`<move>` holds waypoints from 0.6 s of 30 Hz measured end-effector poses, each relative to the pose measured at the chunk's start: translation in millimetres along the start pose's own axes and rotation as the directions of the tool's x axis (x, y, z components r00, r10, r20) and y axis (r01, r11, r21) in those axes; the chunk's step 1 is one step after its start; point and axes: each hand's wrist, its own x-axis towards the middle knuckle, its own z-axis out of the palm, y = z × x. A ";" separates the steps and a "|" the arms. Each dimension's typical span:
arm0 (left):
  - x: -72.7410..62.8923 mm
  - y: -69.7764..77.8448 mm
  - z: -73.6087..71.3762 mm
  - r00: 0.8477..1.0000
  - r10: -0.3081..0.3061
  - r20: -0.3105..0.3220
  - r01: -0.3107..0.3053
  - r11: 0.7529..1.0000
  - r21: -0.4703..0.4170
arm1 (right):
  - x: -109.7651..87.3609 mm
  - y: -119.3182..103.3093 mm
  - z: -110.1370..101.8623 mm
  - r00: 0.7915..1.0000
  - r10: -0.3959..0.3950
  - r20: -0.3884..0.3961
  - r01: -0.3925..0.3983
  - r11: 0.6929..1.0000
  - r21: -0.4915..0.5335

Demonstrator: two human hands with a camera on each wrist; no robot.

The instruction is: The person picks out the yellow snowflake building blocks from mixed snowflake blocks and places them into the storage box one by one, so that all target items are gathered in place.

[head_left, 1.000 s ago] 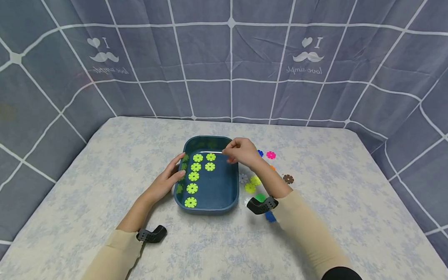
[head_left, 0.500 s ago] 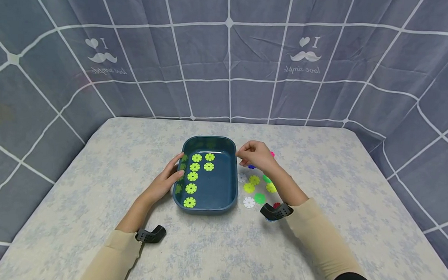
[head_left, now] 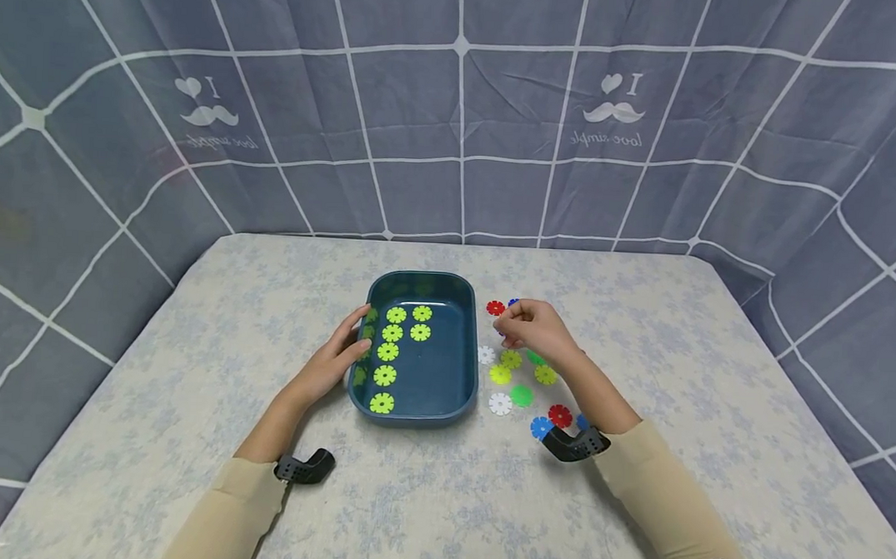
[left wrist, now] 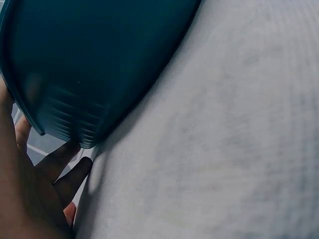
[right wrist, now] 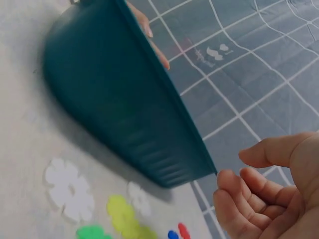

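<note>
My left hand (head_left: 328, 362) holds the left wall of a dark teal plastic tray (head_left: 439, 387), with its thumb and a finger over the rim and other fingers along the outside. Inside the tray several yellow-green notched snowflake discs (head_left: 388, 352) lie flat, in a full column at the left and a shorter one beside it. My right hand (head_left: 537, 329) hovers right of the tray, over scattered discs. In the right wrist view its fingers (right wrist: 230, 199) are loosely curled, thumb apart from them, nothing between. A red disc (head_left: 495, 307) lies close by its fingertips.
Right of the tray lie yellow discs (head_left: 500, 374), a white disc (head_left: 500, 404), a green disc (head_left: 521, 396), a red disc (head_left: 560, 415) and a blue disc (head_left: 541, 427). A grey checked curtain (head_left: 403, 102) stands behind the pale patterned table (head_left: 393, 502).
My right hand has moved from the tray's right rim rightward and nearer to me, over the loose discs. The left hand and the discs in the tray stay put.
</note>
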 end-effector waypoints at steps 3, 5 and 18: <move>0.4 -0.1 -0.2 1.000 -0.001 -0.001 0.001 1.000 0.006 | -5.4 5.1 -5.5 1.000 0.007 -0.001 -0.007 1.000 -0.009; 0.2 0.5 -0.3 1.000 -0.004 -0.004 0.004 1.000 0.009 | -7.1 8.9 -9.3 1.000 0.012 -0.005 -0.012 1.000 -0.020; -0.6 -0.2 0.4 1.000 0.000 -0.003 0.000 1.000 -0.003 | -18.9 27.6 -27.6 0.999 0.049 -0.018 -0.050 0.996 -0.074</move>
